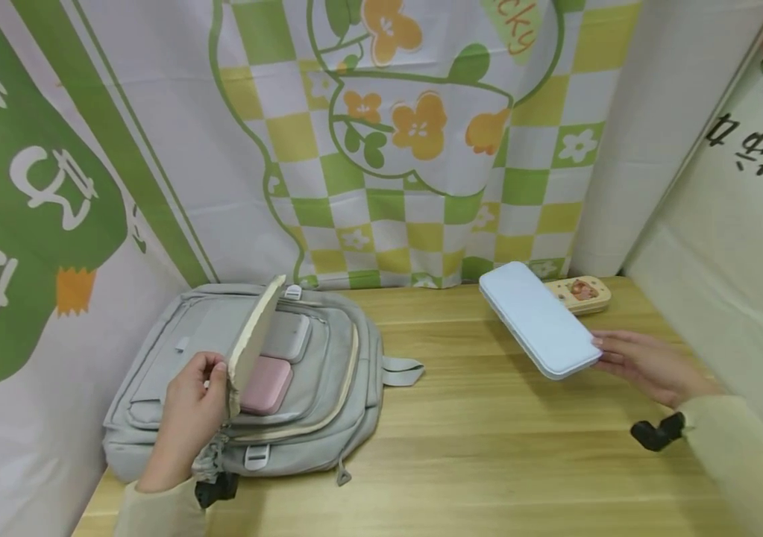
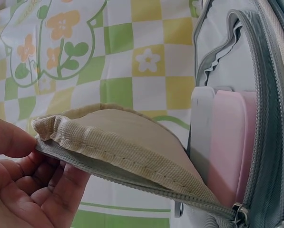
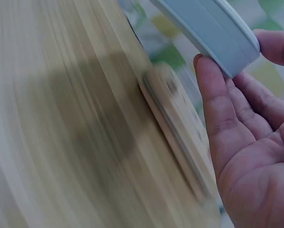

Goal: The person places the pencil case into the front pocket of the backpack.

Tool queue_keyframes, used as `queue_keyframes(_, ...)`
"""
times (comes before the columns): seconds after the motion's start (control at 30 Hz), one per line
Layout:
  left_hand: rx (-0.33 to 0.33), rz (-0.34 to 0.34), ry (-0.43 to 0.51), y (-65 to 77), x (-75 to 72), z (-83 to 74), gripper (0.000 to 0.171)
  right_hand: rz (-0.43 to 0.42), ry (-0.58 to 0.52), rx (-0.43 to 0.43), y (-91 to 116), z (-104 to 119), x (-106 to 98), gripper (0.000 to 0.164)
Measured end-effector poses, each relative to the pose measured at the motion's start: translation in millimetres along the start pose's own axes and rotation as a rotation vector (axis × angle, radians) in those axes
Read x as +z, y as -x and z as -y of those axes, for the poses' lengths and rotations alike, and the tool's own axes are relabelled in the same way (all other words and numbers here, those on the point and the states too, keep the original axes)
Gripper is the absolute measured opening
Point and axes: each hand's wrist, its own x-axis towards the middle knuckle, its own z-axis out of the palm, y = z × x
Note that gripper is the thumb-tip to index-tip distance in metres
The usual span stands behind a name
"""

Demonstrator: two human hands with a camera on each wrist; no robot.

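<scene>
On the left lies a grey-green backpack point(image 1: 354, 373) with its front pocket unzipped. My left hand point(image 1: 193, 406) pinches the edge of the pocket's beige-lined flap point(image 1: 252, 343) and holds it raised; the left wrist view shows thumb and fingers at the flap's zippered edge point(image 2: 127, 178). Inside the pocket sit a pink case point(image 1: 267, 384) and a grey case point(image 1: 289, 337). My right hand point(image 1: 652, 367) grips one end of a light blue pencil case point(image 1: 538, 319), held tilted above the table. Thumb and fingers are on opposite sides of that end in the right wrist view.
A beige case with a bear picture point(image 1: 585, 294) lies at the back right of the wooden table point(image 1: 475, 447), partly behind the blue one. Patterned cloth point(image 1: 421, 216) hangs behind, and printed cloths close both sides. A backpack loop point(image 1: 403, 371) points right.
</scene>
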Motion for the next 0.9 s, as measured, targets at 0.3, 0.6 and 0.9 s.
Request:
queue_keyframes(0.3,0.053,-0.034,-0.026,-1.4,1.4,-1.5,0.01,0.062,0.177,0.042,-52,2,80,0.044)
queue_keyframes(0.6,0.023,-0.015,-0.007,-1.9,3.2,-4.0,0.01,0.2,0.165,0.048,-89,0,149,0.047)
queue_keyframes(0.9,0.052,-0.02,-0.001,-1.5,4.1,-4.5,0.009,0.263,0.154,0.068,-118,-1,203,0.048)
